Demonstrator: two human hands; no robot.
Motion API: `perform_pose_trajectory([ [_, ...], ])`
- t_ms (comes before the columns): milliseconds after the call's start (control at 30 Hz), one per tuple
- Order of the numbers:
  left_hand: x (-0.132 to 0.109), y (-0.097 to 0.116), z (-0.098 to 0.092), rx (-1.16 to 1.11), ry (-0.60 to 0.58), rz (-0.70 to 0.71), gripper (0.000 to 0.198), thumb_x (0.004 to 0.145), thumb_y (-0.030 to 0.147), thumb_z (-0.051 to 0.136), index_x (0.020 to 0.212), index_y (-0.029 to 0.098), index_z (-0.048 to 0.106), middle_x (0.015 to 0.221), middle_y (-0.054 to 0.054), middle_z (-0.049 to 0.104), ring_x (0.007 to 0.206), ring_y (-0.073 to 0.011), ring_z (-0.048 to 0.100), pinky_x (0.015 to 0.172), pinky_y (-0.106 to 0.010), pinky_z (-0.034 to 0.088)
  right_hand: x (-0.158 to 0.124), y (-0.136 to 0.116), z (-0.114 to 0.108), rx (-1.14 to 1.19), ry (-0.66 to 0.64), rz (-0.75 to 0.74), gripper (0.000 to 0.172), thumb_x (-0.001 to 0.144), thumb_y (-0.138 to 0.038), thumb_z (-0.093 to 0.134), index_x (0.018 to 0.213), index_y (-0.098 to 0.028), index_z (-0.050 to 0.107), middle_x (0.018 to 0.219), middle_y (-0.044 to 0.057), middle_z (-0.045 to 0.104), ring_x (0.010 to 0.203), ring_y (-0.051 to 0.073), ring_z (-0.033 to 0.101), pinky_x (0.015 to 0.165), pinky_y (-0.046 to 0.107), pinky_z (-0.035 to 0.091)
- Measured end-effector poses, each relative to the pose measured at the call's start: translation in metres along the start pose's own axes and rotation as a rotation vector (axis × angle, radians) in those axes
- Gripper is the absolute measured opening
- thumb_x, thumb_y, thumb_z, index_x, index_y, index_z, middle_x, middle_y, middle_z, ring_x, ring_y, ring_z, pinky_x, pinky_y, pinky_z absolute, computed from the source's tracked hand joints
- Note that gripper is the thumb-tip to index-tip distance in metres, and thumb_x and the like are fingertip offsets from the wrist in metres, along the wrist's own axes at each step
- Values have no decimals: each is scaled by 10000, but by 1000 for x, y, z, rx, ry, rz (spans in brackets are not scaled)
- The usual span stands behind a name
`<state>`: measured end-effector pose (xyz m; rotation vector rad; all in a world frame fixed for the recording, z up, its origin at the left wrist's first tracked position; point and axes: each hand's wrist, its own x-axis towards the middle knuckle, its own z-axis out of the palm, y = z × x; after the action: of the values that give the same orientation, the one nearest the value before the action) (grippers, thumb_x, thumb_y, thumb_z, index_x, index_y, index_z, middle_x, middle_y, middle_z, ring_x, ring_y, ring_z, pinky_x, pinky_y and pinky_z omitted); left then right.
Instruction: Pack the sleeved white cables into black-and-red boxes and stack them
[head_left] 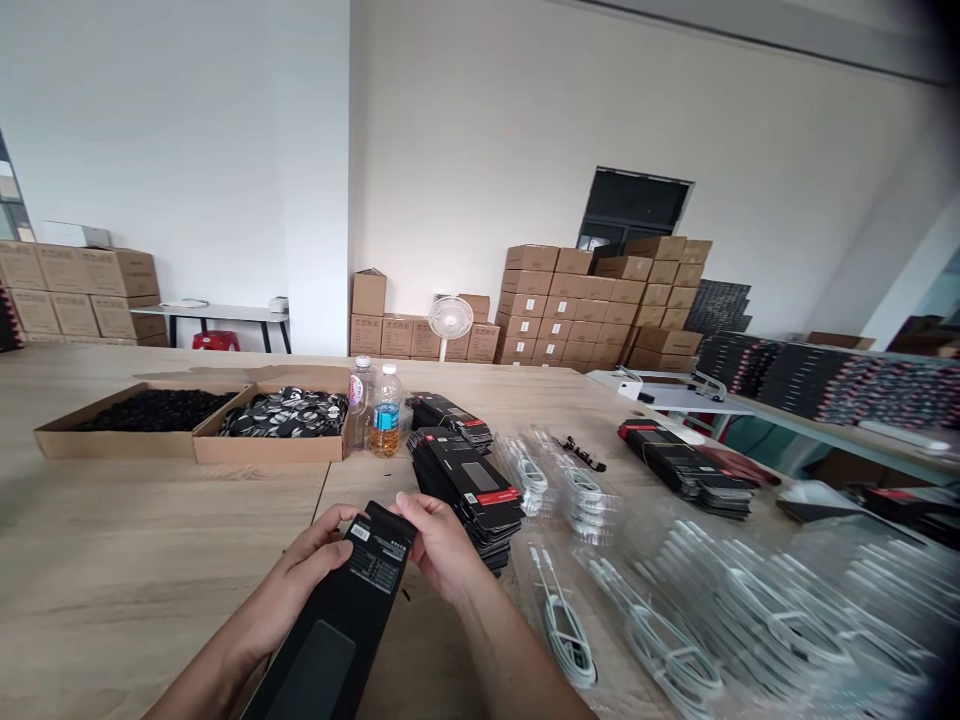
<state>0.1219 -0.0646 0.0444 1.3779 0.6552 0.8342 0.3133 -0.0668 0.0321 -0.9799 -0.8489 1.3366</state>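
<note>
A long black cardboard box (341, 610) with a barcode label and white print is tilted up in front of me, above the wooden table. My left hand (304, 560) grips its left side near the far end, thumb on the printed face. At that far end, my right hand (439, 540) pinches the end flap between thumb and fingers. Just beyond my right hand lies a stack of flat black boxes (469, 480) with red bands. To its right, white cables (566, 630) are coiled in clear plastic trays. The box's near end runs out of view.
Two shallow cartons, one with black pieces (150, 410) and one with round black-and-white tags (289, 412), sit at the left. Two bottles (386, 415) stand beside them. Another bundle of black boxes (682, 465) and stacked cable trays (780, 620) occupy the right. Brown cartons (570, 310) line the wall.
</note>
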Motion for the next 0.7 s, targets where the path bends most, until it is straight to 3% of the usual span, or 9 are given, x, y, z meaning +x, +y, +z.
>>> perform_pose_trajectory([
  [167,-2,-6,-2,136,-30,-12,546,905,439,513,1412,295,373,1008,-6,639,973,-225,571,861,-321,403,-3,0,-1,18,-83,174,393,549,-463,870,711,-158,681,658,-8,662,588,134,584,616,288,461],
  [300,-3,-7,-3,188,-9,-15,633,919,458,482,1492,310,257,1036,-11,640,1000,-235,562,922,-348,368,-6,-5,2,-18,-49,125,356,507,-377,903,696,-159,694,626,-35,645,591,110,554,607,249,406],
  [567,0,-7,-1,94,-38,60,482,896,414,564,1358,290,502,1237,-21,629,1155,-240,536,959,-308,392,-7,-10,3,-144,-85,2,294,577,-389,866,622,-155,694,571,-47,586,578,96,478,576,238,330],
  [700,2,-6,2,-80,9,62,383,882,371,595,1248,267,557,1083,-14,681,928,-187,607,804,-267,449,-10,-12,4,-125,-190,-25,319,725,-479,772,765,-163,751,685,-13,649,667,117,546,658,249,414],
])
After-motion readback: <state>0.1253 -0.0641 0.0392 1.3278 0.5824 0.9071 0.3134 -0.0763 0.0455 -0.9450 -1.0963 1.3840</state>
